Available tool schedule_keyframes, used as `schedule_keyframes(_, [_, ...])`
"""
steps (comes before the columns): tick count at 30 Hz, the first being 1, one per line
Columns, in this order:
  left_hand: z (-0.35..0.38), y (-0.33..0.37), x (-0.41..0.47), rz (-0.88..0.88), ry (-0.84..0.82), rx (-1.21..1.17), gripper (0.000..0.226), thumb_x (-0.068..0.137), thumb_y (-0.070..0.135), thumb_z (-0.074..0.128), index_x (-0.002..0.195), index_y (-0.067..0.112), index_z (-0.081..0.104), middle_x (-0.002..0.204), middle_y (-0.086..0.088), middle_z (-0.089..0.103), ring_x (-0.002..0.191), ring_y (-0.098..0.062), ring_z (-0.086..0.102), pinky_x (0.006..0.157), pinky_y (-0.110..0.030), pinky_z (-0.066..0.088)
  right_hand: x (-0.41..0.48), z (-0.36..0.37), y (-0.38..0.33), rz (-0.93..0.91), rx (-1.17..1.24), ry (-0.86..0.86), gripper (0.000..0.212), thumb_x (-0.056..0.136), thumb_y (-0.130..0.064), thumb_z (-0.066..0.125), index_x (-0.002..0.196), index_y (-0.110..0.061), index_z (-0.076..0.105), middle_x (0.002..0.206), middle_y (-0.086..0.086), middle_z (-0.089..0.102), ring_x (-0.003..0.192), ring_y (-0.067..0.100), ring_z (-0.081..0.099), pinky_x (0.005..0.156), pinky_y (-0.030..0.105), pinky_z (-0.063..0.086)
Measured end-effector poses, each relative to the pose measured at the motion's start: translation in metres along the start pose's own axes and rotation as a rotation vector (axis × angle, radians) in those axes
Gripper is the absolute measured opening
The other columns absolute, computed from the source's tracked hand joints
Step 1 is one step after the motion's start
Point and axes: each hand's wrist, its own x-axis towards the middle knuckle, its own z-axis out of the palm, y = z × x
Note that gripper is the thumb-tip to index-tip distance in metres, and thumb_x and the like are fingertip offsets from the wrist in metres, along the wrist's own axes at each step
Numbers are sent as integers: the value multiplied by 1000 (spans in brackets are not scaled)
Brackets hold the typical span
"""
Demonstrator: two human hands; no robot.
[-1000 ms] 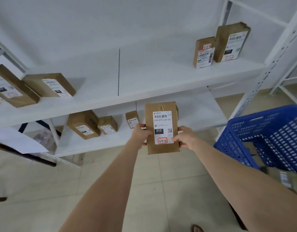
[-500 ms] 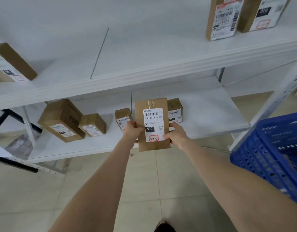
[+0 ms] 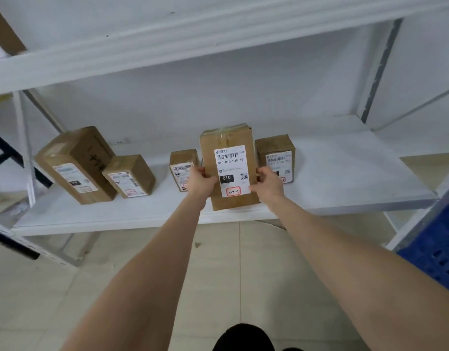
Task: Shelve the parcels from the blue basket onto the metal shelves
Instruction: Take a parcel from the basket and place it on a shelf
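I judge the cardboard parcel point(image 3: 231, 160) light and stiff; left hand point(image 3: 201, 179) at nine o'clock, right hand point(image 3: 267, 184) at three, pinch its sides.

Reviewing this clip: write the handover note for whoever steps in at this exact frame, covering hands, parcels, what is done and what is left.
Hands: left hand and right hand each grip a side of the labelled parcel.
Position: the parcel is upright over the front of the lower shelf, between a small parcel and a squat parcel. Whether it has touched down cannot be told.
Done: those two, a large parcel and a medium parcel stand on that shelf.
Left: set this parcel down, let go, then go to the blue basket at the right. Its contents are out of view.
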Motion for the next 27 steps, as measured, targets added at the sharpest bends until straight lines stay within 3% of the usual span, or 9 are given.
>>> schedule_keyframes(7, [17, -33, 17, 65, 47, 22, 44, 83, -2, 61, 123, 5, 45, 115, -8, 57, 102, -25, 57, 92, -47, 51, 12, 18, 34, -97, -63, 75, 35, 82, -5, 71, 114, -10, 57, 118, 6, 67, 109, 23, 62, 90, 33, 51])
schedule_keyframes(14, [16, -50, 30, 94, 63, 42, 44, 84, -6, 56, 125, 5, 44, 121, -9, 57, 108, -28, 57, 93, -46, 51, 17, 34, 42, -120, -65, 85, 30, 83, -7, 71, 109, -7, 56, 112, 9, 68, 105, 26, 63, 90, 39, 52])
schedule_keyframes(19, [7, -58, 30, 90, 80, 68, 43, 84, -5, 55, 125, 5, 44, 119, -7, 57, 103, -23, 54, 86, -33, 49, 18, 49, 44, -69, -100, 78, 28, 87, -3, 64, 113, -8, 55, 114, 11, 67, 107, 28, 63, 91, 40, 52])
schedule_keyframes(21, [3, -55, 28, 71, 56, 79, 45, 85, -2, 58, 127, 5, 44, 118, -5, 57, 105, -21, 54, 84, -29, 46, 15, 50, 39, -50, -125, 67, 36, 87, -9, 67, 120, -8, 52, 119, 11, 64, 111, 29, 61, 92, 40, 51])
schedule_keyframes(23, [-2, -49, 25, 54, 30, 113, 53, 83, 3, 62, 133, 6, 41, 126, -7, 56, 114, -25, 54, 86, -30, 45, 9, 46, 30, -56, -214, 93, 59, 82, -22, 76, 131, -11, 44, 130, 11, 53, 117, 28, 55, 93, 39, 49])
schedule_keyframes(25, [-8, -39, 22, 54, 43, 150, 70, 82, 13, 66, 143, 8, 31, 139, -8, 45, 124, -28, 47, 97, -36, 44, 3, 37, 17, -132, -337, 200, 80, 75, -35, 81, 138, -13, 36, 136, 10, 40, 123, 27, 47, 93, 39, 47])
schedule_keyframes(27, [-17, -25, 20, 164, 122, 259, 82, 81, 21, 68, 148, 11, 23, 148, -10, 31, 131, -29, 40, 106, -42, 39, 0, 27, -1, -286, -452, 303, 89, 71, -43, 81, 141, -16, 33, 141, 9, 34, 128, 27, 39, 97, 38, 44])
